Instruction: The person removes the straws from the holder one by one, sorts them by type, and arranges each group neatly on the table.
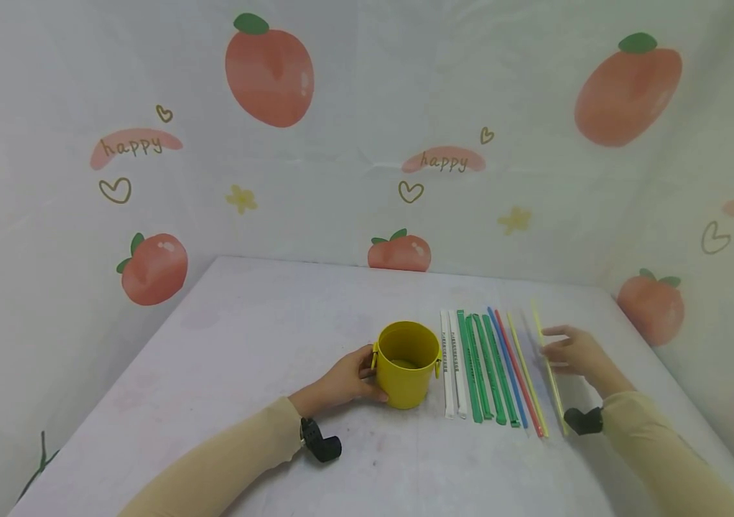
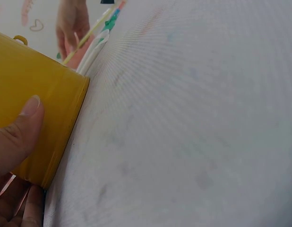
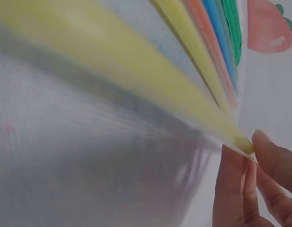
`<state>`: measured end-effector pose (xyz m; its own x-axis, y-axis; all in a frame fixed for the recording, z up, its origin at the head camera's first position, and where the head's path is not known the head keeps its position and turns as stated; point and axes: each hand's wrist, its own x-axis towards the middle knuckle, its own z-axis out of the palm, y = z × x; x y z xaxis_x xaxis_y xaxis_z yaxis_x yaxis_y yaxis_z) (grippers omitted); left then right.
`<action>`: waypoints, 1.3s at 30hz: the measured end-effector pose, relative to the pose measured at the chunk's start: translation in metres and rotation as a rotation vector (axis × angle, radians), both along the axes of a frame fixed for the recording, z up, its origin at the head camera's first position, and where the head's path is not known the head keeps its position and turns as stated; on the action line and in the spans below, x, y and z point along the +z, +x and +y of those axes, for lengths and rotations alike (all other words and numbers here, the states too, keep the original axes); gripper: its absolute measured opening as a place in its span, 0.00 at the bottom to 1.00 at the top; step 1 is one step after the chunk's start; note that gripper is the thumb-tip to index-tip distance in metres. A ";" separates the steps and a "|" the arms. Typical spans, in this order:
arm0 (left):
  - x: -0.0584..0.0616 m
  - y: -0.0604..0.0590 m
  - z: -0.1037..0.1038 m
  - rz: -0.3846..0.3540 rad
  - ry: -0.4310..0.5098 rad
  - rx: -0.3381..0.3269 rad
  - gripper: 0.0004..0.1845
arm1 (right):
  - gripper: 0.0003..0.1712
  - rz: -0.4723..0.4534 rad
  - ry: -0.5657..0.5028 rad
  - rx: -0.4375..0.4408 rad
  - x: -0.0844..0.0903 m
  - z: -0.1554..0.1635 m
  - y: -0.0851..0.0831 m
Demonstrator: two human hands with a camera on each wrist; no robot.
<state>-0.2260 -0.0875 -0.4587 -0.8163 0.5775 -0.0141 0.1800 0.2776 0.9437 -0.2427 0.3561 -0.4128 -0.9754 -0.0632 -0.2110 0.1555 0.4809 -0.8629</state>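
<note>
A yellow cup [image 1: 406, 362] with small side lugs stands upright on the white table [image 1: 244, 345]. My left hand [image 1: 350, 377] grips its left side, and in the left wrist view the thumb [image 2: 18, 132] presses on the cup wall [image 2: 42, 109]. Right of the cup lies a row of straws [image 1: 490, 366]: white, green, blue, red and yellow. At the row's right end my right hand [image 1: 570, 352] pinches a thin yellow straw [image 1: 555, 391]. The right wrist view shows the fingertips [image 3: 252, 175] closed on that straw [image 3: 113, 61], held just above its shadow.
A cloth backdrop printed with peaches [image 1: 268, 72] and "happy" rises behind and beside the table. The table's right edge [image 1: 677, 380] runs close to my right forearm. Bare tabletop stretches left of the cup and in front of it.
</note>
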 end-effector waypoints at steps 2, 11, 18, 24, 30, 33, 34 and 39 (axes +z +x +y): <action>0.000 0.000 0.000 0.000 -0.003 0.002 0.44 | 0.38 -0.008 0.000 -0.004 -0.002 -0.001 -0.001; 0.001 0.000 0.000 0.008 -0.005 -0.002 0.44 | 0.38 -0.044 0.093 -0.038 -0.003 -0.007 -0.005; 0.002 0.001 0.000 0.006 -0.011 0.008 0.43 | 0.39 -0.110 0.186 -0.055 -0.006 -0.010 -0.011; 0.002 0.002 0.000 0.013 -0.010 0.006 0.43 | 0.38 -0.126 0.193 -0.049 -0.013 -0.008 -0.014; 0.002 0.002 0.001 0.013 -0.008 0.010 0.43 | 0.38 -0.160 0.232 -0.085 -0.016 -0.010 -0.017; 0.001 0.001 0.001 0.015 -0.010 0.009 0.43 | 0.37 -0.175 0.246 -0.100 -0.016 -0.011 -0.019; 0.001 0.001 0.001 0.013 -0.012 0.010 0.43 | 0.36 -0.183 0.251 -0.106 -0.016 -0.012 -0.020; 0.001 0.001 0.001 0.005 -0.014 0.010 0.43 | 0.34 -0.207 0.266 -0.109 -0.015 -0.014 -0.019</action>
